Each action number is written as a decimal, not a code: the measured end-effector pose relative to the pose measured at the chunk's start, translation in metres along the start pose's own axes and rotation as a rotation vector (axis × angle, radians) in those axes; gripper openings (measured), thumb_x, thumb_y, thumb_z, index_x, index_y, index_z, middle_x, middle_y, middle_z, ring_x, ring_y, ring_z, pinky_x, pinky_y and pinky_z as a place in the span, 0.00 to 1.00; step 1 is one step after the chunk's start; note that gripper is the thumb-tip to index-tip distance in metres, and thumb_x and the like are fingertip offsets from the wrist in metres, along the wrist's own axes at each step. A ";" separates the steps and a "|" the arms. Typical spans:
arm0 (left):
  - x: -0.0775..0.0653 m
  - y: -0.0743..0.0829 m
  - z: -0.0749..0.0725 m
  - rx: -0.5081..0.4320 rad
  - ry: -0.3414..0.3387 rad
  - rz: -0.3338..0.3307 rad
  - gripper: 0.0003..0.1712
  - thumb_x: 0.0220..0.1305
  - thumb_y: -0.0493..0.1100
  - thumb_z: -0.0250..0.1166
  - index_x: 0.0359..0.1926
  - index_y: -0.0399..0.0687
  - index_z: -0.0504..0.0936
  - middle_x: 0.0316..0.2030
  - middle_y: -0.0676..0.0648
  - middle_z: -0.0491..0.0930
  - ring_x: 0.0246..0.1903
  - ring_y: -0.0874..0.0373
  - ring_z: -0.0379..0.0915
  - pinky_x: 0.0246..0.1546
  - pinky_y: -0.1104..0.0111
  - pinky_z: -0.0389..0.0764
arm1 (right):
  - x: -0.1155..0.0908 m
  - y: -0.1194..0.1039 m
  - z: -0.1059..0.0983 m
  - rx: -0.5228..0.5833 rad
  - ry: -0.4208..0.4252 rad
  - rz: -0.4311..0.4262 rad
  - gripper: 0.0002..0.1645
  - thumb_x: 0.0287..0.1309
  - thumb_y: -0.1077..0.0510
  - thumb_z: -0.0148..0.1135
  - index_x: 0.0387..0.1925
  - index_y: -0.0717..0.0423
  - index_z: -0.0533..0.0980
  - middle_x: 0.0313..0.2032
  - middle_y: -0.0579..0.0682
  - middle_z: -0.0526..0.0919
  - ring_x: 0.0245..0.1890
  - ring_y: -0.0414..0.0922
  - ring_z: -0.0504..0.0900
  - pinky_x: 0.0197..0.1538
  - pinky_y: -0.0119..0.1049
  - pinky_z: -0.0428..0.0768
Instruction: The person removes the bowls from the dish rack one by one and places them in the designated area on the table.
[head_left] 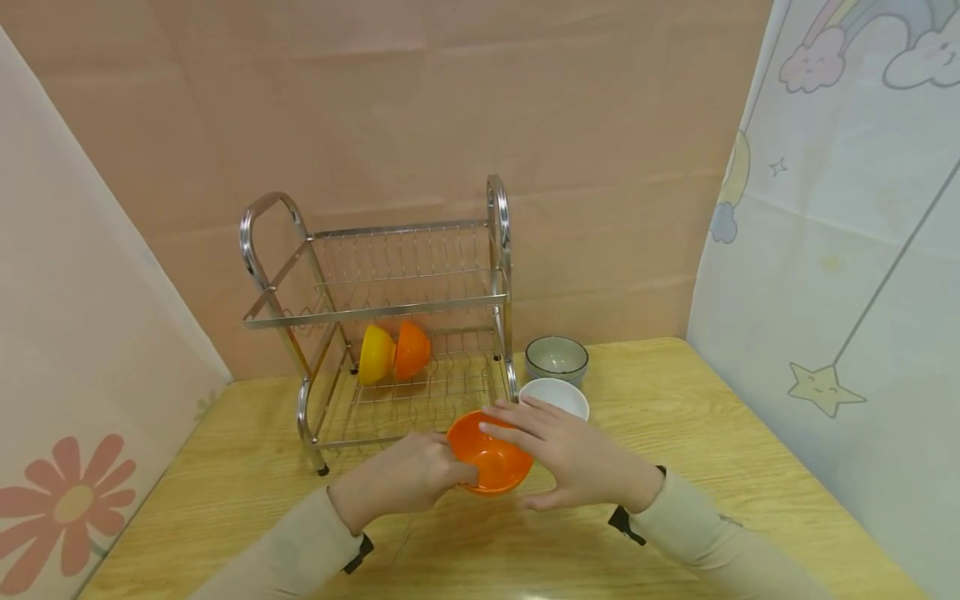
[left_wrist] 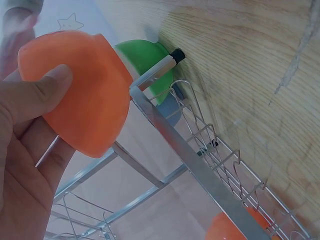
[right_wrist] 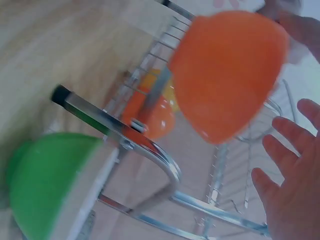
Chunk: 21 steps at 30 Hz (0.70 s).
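My left hand [head_left: 408, 475] grips an orange bowl [head_left: 495, 467] by its left side, thumb on one face. In the left wrist view the thumb lies along the bowl's outer wall [left_wrist: 95, 95], with fingers behind it. My right hand [head_left: 581, 458] is spread at the bowl's right side, its fingers straight and parted. In the right wrist view those fingers [right_wrist: 282, 155] stand apart from the bowl. The bowl is held above the table, in front of a two-tier metal dish rack [head_left: 375, 313]. A yellow bowl [head_left: 376, 356] and another orange bowl [head_left: 412, 350] stand on edge in its lower tier.
Right of the rack sits a bowl with a white inside [head_left: 553, 396], its outside green [right_wrist: 47, 185] in the right wrist view. Behind it is a grey-green bowl [head_left: 557, 358] with a dark rim. Cloth walls [head_left: 600, 167] enclose the wooden table [head_left: 660, 400].
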<state>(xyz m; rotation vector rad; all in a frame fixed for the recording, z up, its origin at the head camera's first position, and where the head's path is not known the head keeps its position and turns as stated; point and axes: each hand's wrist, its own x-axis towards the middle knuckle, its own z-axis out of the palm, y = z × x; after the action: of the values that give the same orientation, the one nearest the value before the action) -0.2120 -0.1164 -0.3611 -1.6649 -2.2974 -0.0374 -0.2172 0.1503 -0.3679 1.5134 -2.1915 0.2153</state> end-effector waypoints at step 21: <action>0.001 0.000 0.001 0.002 -0.001 0.002 0.07 0.55 0.41 0.72 0.35 0.56 0.84 0.27 0.60 0.85 0.26 0.65 0.80 0.32 0.77 0.79 | -0.001 0.005 0.044 -0.087 0.057 -0.170 0.23 0.42 0.52 0.77 0.44 0.39 0.81 0.39 0.37 0.84 0.45 0.36 0.80 0.63 0.44 0.71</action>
<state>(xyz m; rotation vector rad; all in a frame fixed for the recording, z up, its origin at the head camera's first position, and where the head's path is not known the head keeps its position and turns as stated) -0.2128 -0.1153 -0.3613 -1.6669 -2.2958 -0.0332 -0.2343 0.1369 -0.4065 1.6139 -1.9892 0.1051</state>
